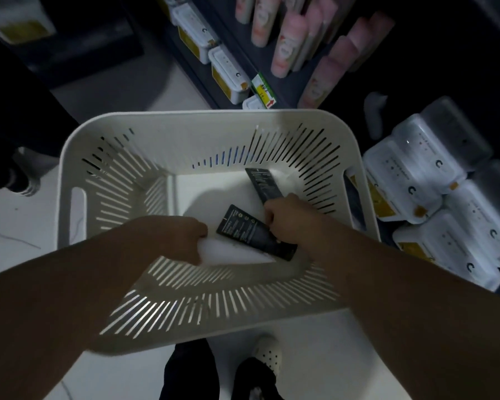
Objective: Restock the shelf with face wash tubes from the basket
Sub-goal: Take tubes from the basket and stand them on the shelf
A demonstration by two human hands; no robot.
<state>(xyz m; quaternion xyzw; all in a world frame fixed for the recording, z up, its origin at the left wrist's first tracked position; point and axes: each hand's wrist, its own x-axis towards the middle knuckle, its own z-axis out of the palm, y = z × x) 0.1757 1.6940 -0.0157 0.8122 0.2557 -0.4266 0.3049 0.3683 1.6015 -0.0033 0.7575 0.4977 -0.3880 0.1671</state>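
From the head camera, the person is leaning over the white slatted basket [78,157], both hands sunk inside and held apart. Two black face wash tubes are lying on its floor: the upper tube [263,184] pointing toward 11 o'clock, the lower tube [243,229] slanting from 10 toward 4 o'clock. The right hand [287,219] is sitting with curled fingers where the two meet, though I cannot tell which one it is actually gripping. The left hand [185,236] is reaching in from 8 o'clock, fingertips just beside the lower tube's corner; whether it is holding anything is hidden. The dark shelf [228,50] is waiting at 12 o'clock. I'd say the pick is going best if each hand is closing round one tube's middle and lifting clear of the slats.
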